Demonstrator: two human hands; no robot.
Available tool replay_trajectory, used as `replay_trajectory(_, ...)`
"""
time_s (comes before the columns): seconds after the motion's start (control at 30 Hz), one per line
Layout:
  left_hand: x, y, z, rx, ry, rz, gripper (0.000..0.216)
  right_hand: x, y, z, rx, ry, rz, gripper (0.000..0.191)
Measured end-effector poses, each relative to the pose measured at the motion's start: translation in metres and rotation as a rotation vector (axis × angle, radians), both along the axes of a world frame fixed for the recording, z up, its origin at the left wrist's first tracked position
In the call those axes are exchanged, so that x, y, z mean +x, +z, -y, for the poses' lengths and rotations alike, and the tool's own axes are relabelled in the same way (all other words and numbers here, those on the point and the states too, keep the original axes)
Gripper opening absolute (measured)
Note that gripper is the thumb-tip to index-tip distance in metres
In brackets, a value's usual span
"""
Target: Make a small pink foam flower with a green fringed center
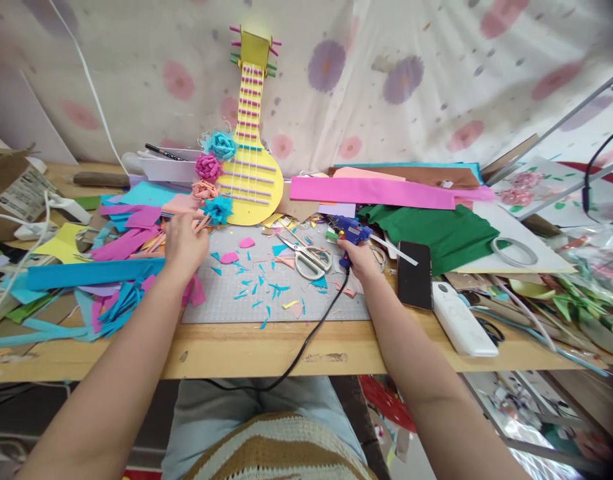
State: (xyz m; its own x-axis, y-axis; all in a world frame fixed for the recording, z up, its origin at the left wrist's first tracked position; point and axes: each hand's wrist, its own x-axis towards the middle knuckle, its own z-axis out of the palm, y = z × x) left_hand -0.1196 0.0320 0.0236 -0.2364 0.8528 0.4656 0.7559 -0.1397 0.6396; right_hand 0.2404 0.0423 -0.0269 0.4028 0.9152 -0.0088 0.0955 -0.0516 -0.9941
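In the head view my right hand [359, 259] is wrapped around a blue hot glue gun [351, 231], whose clear glue stick [394, 250] juts out at the back. My left hand [186, 245] is closed, fingertips pinched beside a blue paper flower [218, 210]; what they grip is too small to make out. Upright against the curtain stands a yellow paper lute [259, 180] with white strings. Blue, magenta and peach paper flowers run up its left side. Scissors [309, 260] lie between my hands on a grey cutting mat [226, 300].
Crepe paper strips [131, 233] pile up at the left. Blue and pink scraps [259, 283] litter the mat. A black phone [415, 275], a white device [464, 320] and green crepe paper [441, 233] lie at the right. The glue gun's cord [306, 353] hangs over the table edge.
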Motion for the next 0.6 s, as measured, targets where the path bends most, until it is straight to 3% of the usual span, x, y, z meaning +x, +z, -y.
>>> replay_trajectory(0.23,0.026,-0.018,-0.003,-0.093,-0.055,0.088,0.023,0.0,0.009,0.007,0.105,-0.004,0.016,0.029)
replay_trajectory(0.37,0.055,-0.016,0.006,-0.145,-0.164,0.482,0.012,-0.018,0.026,0.02,0.208,0.189,-0.108,0.02)
replay_trajectory(0.47,0.089,-0.009,0.017,-0.447,-0.387,0.993,0.011,-0.039,0.035,0.034,0.236,0.436,-0.149,0.014)
replay_trajectory(0.53,0.107,-0.006,0.025,-0.714,-0.612,1.128,0.021,-0.052,0.037,0.042,0.216,0.582,-0.155,0.013)
replay_trajectory(0.6,0.118,-0.007,0.03,-0.792,-0.705,1.146,0.024,-0.062,0.035,0.047,0.163,0.697,-0.131,0.015)
